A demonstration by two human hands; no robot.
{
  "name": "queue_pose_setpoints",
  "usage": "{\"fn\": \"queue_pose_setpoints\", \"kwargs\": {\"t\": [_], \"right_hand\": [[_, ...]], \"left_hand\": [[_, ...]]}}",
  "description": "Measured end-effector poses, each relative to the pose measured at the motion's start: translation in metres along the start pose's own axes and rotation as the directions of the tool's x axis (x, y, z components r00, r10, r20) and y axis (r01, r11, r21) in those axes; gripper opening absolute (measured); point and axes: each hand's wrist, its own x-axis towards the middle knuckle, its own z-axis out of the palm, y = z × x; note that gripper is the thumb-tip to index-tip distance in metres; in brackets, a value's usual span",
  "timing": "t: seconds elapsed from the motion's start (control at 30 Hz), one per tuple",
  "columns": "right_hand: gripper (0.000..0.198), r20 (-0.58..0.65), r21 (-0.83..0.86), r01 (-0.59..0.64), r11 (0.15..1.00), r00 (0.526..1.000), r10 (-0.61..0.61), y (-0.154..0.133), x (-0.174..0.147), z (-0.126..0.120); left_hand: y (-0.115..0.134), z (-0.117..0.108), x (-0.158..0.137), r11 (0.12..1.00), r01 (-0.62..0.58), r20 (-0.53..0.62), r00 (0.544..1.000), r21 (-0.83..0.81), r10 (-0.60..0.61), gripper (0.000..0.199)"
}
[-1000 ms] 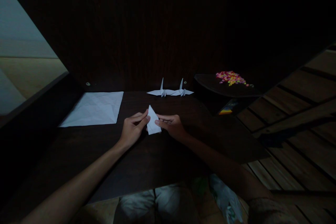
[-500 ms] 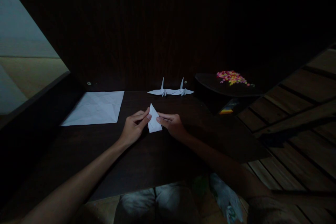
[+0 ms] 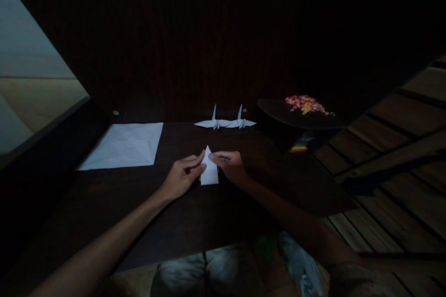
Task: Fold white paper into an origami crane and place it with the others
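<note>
A small folded white paper (image 3: 210, 174) is held between my two hands, its narrow point facing away from me and its straight edge toward me. My left hand (image 3: 181, 174) grips its left side, thumb on the front face and fingers behind. On the right, my right hand (image 3: 232, 165) pinches the paper near its pointed top, thumb on the front. Beyond the hands, two white origami cranes (image 3: 226, 123) stand side by side against the back panel, wingtips meeting. To the left lies a flat creased white sheet of paper (image 3: 121, 146).
A dark wooden desk (image 3: 167, 227) spreads under my arms, with a tall back panel (image 3: 181, 46) behind. At right, a raised corner shelf (image 3: 275, 111) carries a pile of small colourful pieces (image 3: 306, 103). A plastic bag (image 3: 299, 260) lies below the desk's front edge.
The folded paper has shifted slightly right and toward me, and its lower part now looks more rectangular. My right thumb has moved up closer to its tip.
</note>
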Motion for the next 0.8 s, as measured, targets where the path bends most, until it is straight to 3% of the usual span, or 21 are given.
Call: {"fn": "queue_pose_setpoints", "kwargs": {"t": [0.33, 0.5, 0.8], "right_hand": [[0.027, 0.053, 0.027, -0.054, 0.998, 0.997, 0.052, -0.0030, -0.0011, 0.0021], [0.030, 0.036, 0.015, 0.000, 1.000, 0.999, 0.000, -0.0027, 0.0001, 0.0009], [0.033, 0.120, 0.029, -0.167, 0.986, 0.979, 0.162, -0.0062, -0.0032, -0.0002]], "left_hand": [[0.0029, -0.0010, -0.0002, 1.000, 0.017, 0.005, 1.000, 0.011, -0.017, 0.042], [0.0030, -0.0012, -0.0006, 1.000, -0.003, 0.010, 1.000, 0.030, 0.003, 0.042], [-0.0027, -0.0011, 0.0003, 0.998, -0.052, 0.074, 0.996, 0.043, 0.049, 0.038]]}}
